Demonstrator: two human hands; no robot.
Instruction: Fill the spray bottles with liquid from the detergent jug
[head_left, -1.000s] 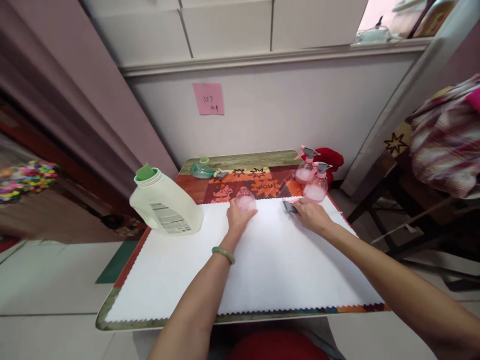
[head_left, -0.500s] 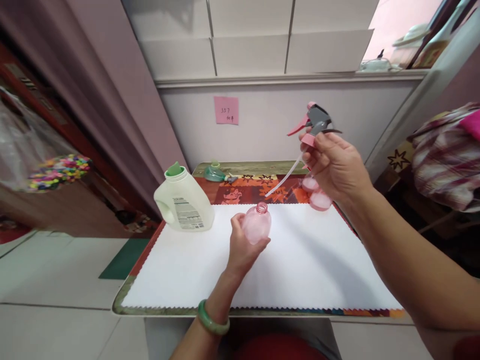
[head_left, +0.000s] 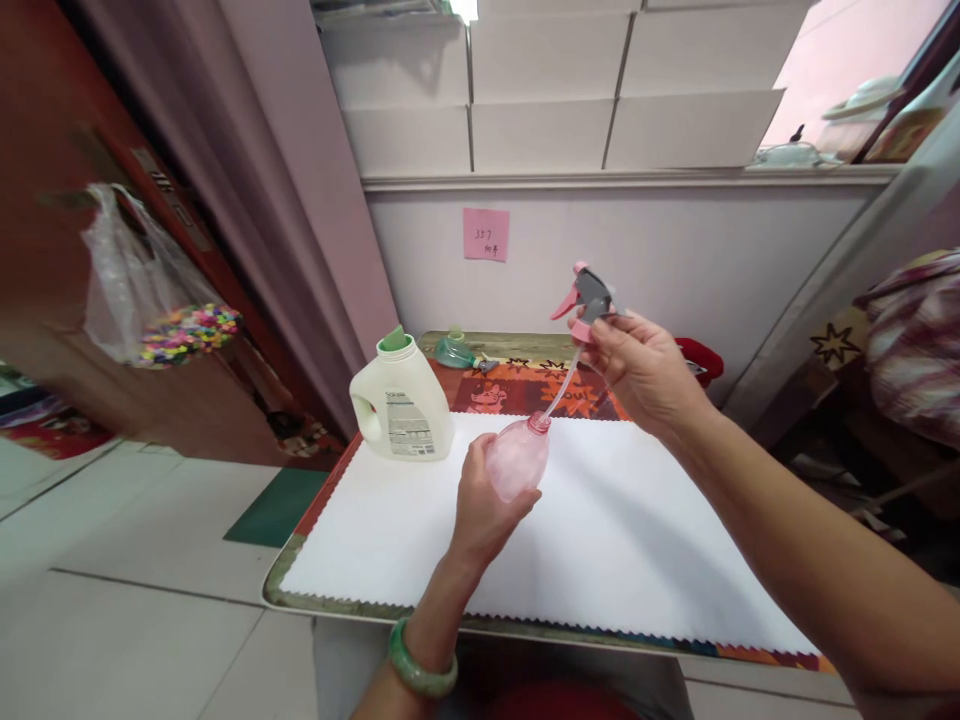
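Observation:
My left hand (head_left: pixel 487 500) is wrapped round a clear pink spray bottle (head_left: pixel 519 462), which tilts to the right above the white mat. Its threaded neck faces up and has no cap. Between the fingers of my right hand (head_left: pixel 637 365) is a pink and grey trigger sprayer head (head_left: pixel 589 300), held by its collar. The sprayer's thin white dip tube (head_left: pixel 562 388) slants down to the left, and its lower end is at the bottle's mouth. The collar stands well above the neck, apart from it.
A cream jug (head_left: pixel 409 415) with a green spout stands at the mat's left. Behind it lies a small green spray bottle (head_left: pixel 455 351). The white scalloped mat (head_left: pixel 600 560) covers most of the table. A bag of colourful pieces (head_left: pixel 187 335) hangs on the left.
My right hand has brought the sprayer head down and left, so its tube tip now meets the bottle's mouth. The bottle has tilted rightward in my left hand. The camera view has shifted.

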